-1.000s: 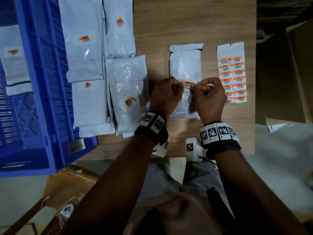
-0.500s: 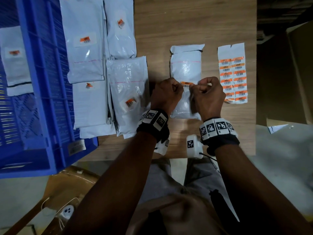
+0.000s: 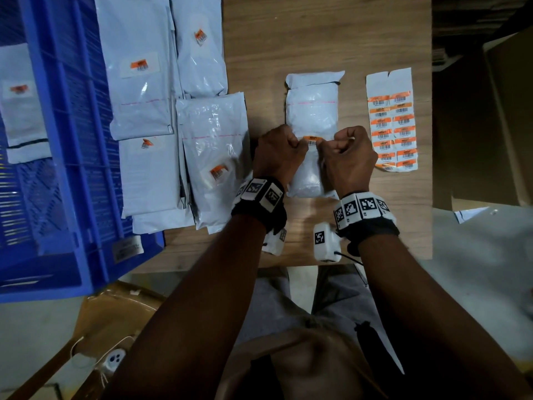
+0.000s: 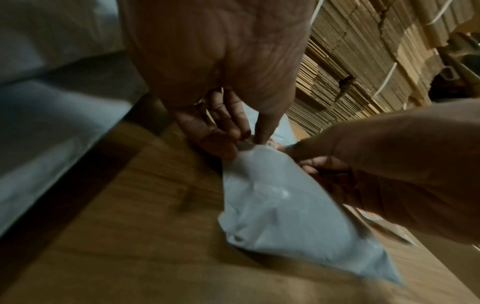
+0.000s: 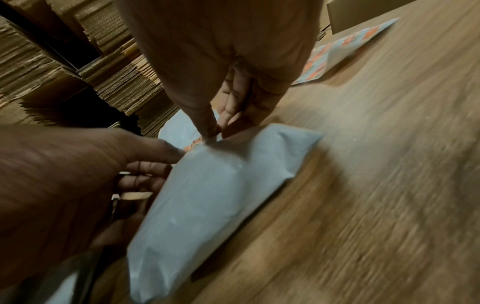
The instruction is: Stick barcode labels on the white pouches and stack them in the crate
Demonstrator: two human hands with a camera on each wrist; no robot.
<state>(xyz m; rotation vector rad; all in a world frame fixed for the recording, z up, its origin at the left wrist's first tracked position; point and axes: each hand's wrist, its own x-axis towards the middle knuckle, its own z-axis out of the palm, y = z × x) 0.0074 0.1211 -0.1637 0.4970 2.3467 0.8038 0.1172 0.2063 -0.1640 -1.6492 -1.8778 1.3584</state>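
The left hand [image 3: 278, 154] and the right hand [image 3: 347, 157] each pinch one end of a small orange barcode label [image 3: 312, 140] between thumb and curled fingers, stretching it flat between them. The label looks feather-light, limp and sticky on its underside, so I judge it best held by its very ends, as here, to keep it from curling onto itself or onto a fingertip. Directly under the pinch lies the white pouch [image 3: 313, 116] on the wooden table [image 3: 317, 39]; whether the label already touches it cannot be told. The pouch seems soft, puffy and slick, likely to dent under pressing, so a flat grasp by its edges would suit. The label sheet [image 3: 389, 82] lies just right of the right hand; the blue crate [image 3: 72, 140] sits well to the left, beyond the labelled pouches [image 3: 144, 105].
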